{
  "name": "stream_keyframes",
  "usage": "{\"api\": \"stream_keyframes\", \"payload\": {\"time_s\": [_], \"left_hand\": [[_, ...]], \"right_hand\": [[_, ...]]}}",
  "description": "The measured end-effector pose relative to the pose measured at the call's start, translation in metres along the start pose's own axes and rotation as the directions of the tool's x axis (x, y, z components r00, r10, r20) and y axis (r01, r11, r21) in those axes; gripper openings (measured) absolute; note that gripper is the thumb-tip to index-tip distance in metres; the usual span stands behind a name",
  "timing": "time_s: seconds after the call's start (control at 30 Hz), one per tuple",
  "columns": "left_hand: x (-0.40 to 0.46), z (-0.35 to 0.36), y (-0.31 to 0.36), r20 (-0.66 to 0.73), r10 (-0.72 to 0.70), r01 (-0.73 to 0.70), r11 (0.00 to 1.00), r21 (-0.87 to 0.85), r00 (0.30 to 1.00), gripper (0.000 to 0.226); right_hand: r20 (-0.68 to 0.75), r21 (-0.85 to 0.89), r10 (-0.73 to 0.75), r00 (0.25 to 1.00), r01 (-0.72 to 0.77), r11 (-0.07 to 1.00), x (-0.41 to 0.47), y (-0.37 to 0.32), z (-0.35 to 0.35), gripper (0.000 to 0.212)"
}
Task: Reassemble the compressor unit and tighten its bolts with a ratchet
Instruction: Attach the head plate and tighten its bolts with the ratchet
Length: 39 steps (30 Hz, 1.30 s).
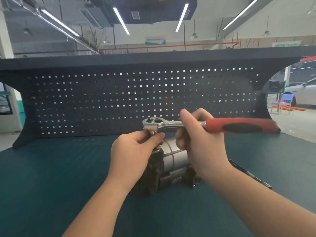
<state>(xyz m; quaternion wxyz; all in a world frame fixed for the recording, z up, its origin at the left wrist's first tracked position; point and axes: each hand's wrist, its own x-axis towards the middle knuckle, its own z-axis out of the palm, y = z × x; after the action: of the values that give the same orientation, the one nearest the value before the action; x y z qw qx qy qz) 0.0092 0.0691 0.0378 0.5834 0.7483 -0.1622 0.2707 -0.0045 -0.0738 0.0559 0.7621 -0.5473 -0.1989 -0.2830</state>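
Ratchet: chrome head, red-and-black grip, lying level across my right hand, head toward my left hand. Socket stub under the head, pinched by my left fingertips. Compressor unit: dark finned block, silver cylinder, directly below both hands.

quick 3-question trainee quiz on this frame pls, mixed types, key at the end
1. True or false: the ratchet is lying flat on the green bench mat.
2. Which of the hands grips the ratchet's metal shank, just ahead of the red and black handle?
A. left hand
B. right hand
C. neither
3. Fill in: the left hand's fingertips pinch at the underside of the ratchet ____, directly above the compressor unit.

Key:
1. False; it is held in the air above the compressor unit.
2. B
3. head
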Motion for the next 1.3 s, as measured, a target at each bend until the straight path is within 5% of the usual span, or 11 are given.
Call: {"api": "stream_keyframes", "payload": {"time_s": [0.1,0.17,0.33,0.5,0.7,0.83,0.9,1.0,1.1,1.2,1.3], "left_hand": [[0.0,0.0,0.0,0.003,0.01,-0.01,1.0,0.021,1.0,0.004],[-0.002,0.0,0.001,0.01,0.033,-0.034,0.997,0.066,0.999,0.01],[0.0,0.0,0.001,0.012,0.047,-0.048,0.991,0.126,0.999,0.012],[-0.001,0.0,-0.001,0.011,0.075,-0.076,0.985,0.156,0.997,0.015],[0.0,-0.007,-0.002,0.058,0.111,-0.12,0.977,0.176,0.992,0.014],[-0.002,-0.019,-0.004,0.206,0.208,-0.267,0.91,0.318,0.956,0.039],[0.0,-0.022,-0.005,0.231,0.225,-0.293,0.899,0.325,0.947,0.044],[0.0,-0.022,-0.005,0.236,0.203,-0.269,0.918,0.292,0.95,0.054],[-0.001,-0.024,-0.009,0.178,0.127,-0.169,0.954,0.248,0.976,0.073],[0.001,-0.026,-0.014,0.13,-0.001,-0.017,0.99,0.143,0.991,0.094],[0.002,-0.024,-0.017,0.11,-0.082,0.075,0.995,0.064,0.991,0.106]], "right_hand": [[0.147,0.311,0.405,0.903,-0.431,0.847,0.021,-0.004,-0.01,0.02],[0.195,0.336,0.489,0.85,-0.526,0.781,0.026,-0.006,-0.013,0.016],[0.013,0.402,0.224,0.975,-0.21,0.891,0.014,0.011,-0.006,0.037],[-0.107,0.322,0.086,0.991,-0.047,0.946,0.002,0.014,0.005,0.049],[-0.061,0.559,0.296,0.953,-0.213,0.802,0.017,0.005,-0.004,0.028],[-0.108,0.716,0.353,0.929,-0.174,0.676,0.031,-0.004,-0.018,0.031],[-0.16,0.58,0.222,0.962,-0.09,0.81,0.032,-0.006,-0.023,0.033],[-0.226,0.052,-0.057,0.972,0.071,0.996,0.022,-0.006,-0.022,0.029],[-0.173,-0.238,-0.255,0.951,0.211,0.948,0.007,-0.006,-0.016,0.017],[0.034,-0.442,-0.243,0.97,0.232,0.866,-0.002,-0.009,-0.013,0.009],[-0.02,-0.441,-0.32,0.947,0.279,0.853,-0.019,-0.004,-0.004,0.015]]}}
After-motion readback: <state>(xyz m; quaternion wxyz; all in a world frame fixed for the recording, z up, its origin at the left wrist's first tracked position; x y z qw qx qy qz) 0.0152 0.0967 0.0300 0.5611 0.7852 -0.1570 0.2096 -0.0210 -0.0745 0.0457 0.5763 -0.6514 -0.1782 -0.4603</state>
